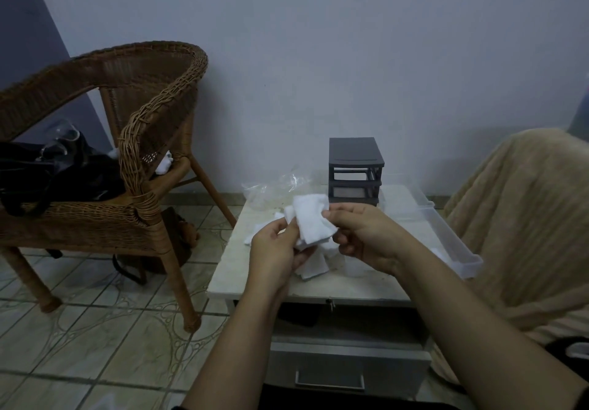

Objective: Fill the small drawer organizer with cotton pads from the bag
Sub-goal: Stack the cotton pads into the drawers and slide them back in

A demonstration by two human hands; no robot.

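At the centre of the frame, the left hand [276,248] and right hand [366,237] both pinch a small stack of white cotton pads [314,223] above the table [350,285]. More loose pads [314,266] lie on the table just beneath. The clear bag [271,191] sits crumpled behind them, seemingly emptied. The grey drawer organizer [355,172] stands beyond, its top slot open, and a clear drawer [446,234] lies at the right, holding few pads if any. Filling looks barely begun.
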